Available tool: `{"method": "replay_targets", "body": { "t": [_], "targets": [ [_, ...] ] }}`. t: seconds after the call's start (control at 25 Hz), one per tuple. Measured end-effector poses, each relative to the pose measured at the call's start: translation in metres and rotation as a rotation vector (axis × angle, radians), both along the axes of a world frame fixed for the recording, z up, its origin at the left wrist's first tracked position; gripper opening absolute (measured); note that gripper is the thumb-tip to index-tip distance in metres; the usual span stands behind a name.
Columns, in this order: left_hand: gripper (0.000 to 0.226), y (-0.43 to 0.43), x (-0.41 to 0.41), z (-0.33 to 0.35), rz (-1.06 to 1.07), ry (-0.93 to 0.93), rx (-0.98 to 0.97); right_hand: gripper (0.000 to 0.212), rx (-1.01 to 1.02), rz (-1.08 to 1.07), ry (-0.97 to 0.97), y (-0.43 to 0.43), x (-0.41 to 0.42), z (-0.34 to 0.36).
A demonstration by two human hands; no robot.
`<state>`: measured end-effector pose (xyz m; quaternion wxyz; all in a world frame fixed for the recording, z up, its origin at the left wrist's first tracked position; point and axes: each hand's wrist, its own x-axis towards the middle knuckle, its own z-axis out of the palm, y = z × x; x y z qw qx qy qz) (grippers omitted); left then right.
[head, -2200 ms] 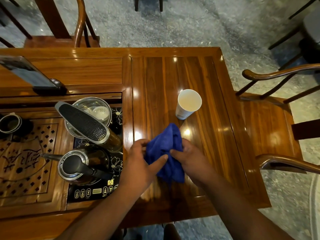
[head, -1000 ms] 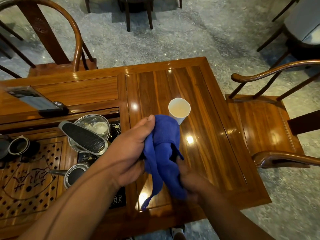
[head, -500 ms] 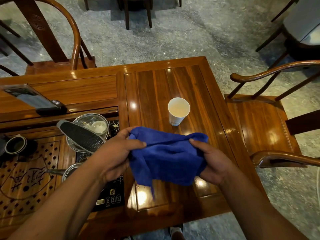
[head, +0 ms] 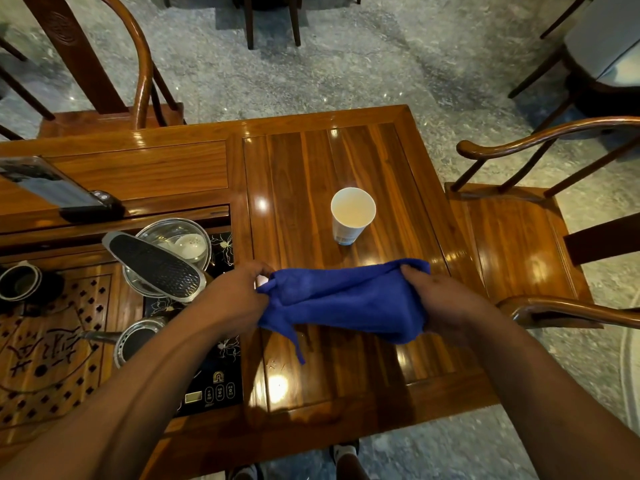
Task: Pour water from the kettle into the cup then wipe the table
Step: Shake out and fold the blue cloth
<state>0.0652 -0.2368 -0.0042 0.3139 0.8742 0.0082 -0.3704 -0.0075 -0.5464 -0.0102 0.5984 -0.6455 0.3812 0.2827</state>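
Count: 2 hands, left (head: 232, 303) and right (head: 446, 306). 1 blue cloth (head: 343, 299). 1 paper cup (head: 351, 216). 1 table (head: 311, 161). 1 kettle (head: 133, 341), partly hidden by the left arm. 1 metal bowl (head: 162, 233). 1 phone (head: 52, 188). 1 small dark cup (head: 19, 282). 1 control panel (head: 214, 393). Chairs: at least 3, one behind left (head: 104, 64), one right (head: 519, 237), one far (head: 273, 19).
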Motion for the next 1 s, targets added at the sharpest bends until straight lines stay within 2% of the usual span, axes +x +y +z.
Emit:
{"method": "replay_targets", "body": {
  "t": [0.08,0.2,0.28,0.4,0.44,0.56,0.64,0.72,0.84,0.88,1.0],
  "targets": [
    [0.028,-0.001,0.001,-0.003,0.147,0.048,-0.079,0.046,0.063,-0.083,0.018,-0.003,0.001,-0.001],
    [0.029,-0.005,0.0,-0.005,0.503,0.214,-0.376,0.047,0.205,-0.212,-0.023,-0.006,-0.002,-0.003],
    [0.032,-0.008,0.0,-0.005,0.69,0.262,-0.548,0.049,0.339,-0.33,-0.054,-0.006,-0.005,-0.004],
    [0.039,-0.012,-0.001,0.001,0.793,0.216,-0.637,0.051,0.457,-0.377,-0.087,-0.002,-0.013,-0.006],
    [0.044,-0.012,-0.001,0.005,0.788,0.188,-0.63,0.058,0.468,-0.376,-0.108,0.0,-0.014,-0.008],
    [0.05,-0.008,0.0,0.013,0.781,0.133,-0.571,0.102,0.434,-0.43,-0.152,-0.004,-0.018,-0.008],
    [0.043,-0.003,0.001,0.015,0.765,0.114,-0.52,0.107,0.375,-0.44,-0.199,-0.009,-0.016,-0.004],
    [0.029,0.0,0.0,0.015,0.703,0.094,-0.45,0.089,0.138,-0.287,-0.211,-0.012,-0.015,-0.005],
    [0.019,0.003,-0.003,0.008,0.504,0.013,-0.293,0.043,-0.329,0.059,-0.211,-0.015,-0.012,-0.009],
    [0.018,0.004,-0.004,0.006,0.406,-0.037,-0.226,0.031,-0.412,0.134,-0.229,-0.014,-0.009,-0.008],
    [0.017,0.007,-0.003,0.003,0.088,-0.194,-0.014,0.026,-0.499,0.252,-0.272,-0.013,0.0,0.001]
  ]
}}
